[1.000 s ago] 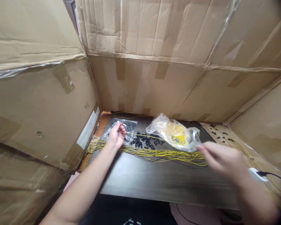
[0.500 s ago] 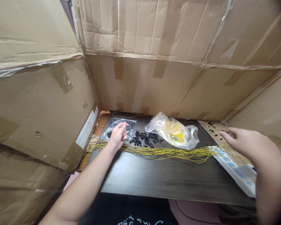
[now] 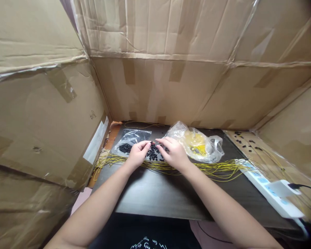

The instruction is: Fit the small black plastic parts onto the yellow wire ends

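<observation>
My left hand is closed in a pinch, with a small dark piece at its fingertips. The piece is too small to name for certain. Close by on the right, my right hand has thumb and fingers apart and nothing visible between them. Below both hands lies a pile of small black plastic parts, partly hidden by my right hand. A bundle of thin yellow wires runs across the dark table, passing under my wrists.
A clear bag of black parts lies at the left, a clear bag with yellow pieces at the right. A white power strip with a plugged-in adapter borders the right side. Loose black bits lie beyond it. Cardboard walls surround the table.
My right hand has come from the far right to the middle, beside my left hand. My left hand has moved slightly right, and a small dark piece now shows at its fingertips.
</observation>
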{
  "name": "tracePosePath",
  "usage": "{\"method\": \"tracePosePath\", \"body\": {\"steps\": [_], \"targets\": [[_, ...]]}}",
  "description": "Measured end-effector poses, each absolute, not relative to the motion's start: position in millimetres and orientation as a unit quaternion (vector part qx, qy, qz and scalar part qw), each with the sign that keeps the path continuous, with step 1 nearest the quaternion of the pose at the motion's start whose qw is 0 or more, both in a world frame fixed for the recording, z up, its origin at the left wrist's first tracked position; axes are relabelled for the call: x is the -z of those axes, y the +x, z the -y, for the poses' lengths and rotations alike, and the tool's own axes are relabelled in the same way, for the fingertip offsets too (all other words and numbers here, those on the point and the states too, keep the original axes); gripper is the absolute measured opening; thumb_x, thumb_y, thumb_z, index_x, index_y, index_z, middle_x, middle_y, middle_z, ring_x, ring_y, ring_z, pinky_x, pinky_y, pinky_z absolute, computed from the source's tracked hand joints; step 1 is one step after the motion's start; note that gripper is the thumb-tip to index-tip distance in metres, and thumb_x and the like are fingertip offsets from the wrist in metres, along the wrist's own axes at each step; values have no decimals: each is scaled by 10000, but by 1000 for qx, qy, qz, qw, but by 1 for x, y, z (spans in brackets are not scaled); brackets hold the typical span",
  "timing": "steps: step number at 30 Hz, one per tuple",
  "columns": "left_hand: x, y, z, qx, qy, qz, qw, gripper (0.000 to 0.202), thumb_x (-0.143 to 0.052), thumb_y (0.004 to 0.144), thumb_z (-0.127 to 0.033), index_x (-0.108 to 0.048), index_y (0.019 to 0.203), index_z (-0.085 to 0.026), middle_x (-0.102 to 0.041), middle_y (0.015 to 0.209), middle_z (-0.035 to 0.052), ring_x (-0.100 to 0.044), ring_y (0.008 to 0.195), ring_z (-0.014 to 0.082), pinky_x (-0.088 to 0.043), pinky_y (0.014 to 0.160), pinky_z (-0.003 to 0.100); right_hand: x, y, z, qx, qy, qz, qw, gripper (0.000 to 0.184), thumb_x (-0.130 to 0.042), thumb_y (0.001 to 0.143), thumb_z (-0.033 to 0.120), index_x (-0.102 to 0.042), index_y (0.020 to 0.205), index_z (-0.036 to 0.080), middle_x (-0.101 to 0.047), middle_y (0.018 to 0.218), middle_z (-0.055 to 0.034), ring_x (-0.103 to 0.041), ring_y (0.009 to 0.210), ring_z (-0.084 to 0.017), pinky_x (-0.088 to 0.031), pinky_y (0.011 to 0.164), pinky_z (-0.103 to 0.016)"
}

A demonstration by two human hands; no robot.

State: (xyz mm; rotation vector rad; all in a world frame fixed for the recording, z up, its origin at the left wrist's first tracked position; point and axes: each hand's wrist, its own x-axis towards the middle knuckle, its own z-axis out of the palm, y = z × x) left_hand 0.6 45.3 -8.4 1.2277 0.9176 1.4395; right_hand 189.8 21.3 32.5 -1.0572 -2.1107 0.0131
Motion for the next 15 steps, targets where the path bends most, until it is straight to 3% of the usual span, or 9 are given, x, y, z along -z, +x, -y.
{"method": "tracePosePath", "body": {"steps": [3,6,15], "targets": [[9,-1,-44,-524,617,-369,457,411,-694,841,-574,-762,820,-169,-629,640,23,-584,661,164,-472,658,266,-11,179,-29,-78,-410,796,438,253,-517,1011,321,-689,1152,202,-709,1015,-89,-654,936,-213,-523,874,-365],[10,-1,-41,-506,666,-381,393,416,-596,923,-547,-737,795,-177,-676,749,32,-583,714,157,-448,708,259,1,176,-28,-130,-401,776,468,231,-523,1005,321,-719,998,199,-707,943,-82,-650,880,-204,-520,838,-355],[12,2,-36,-480,718,-372,340,361,-561,960,-470,-725,802,-191,-667,724,23,-565,683,157,-409,675,251,16,174,-21,-384,-443,626,513,362,-644,885,548,-679,862,189,-666,725,-33,-601,649,-165,-504,621,-294]]}}
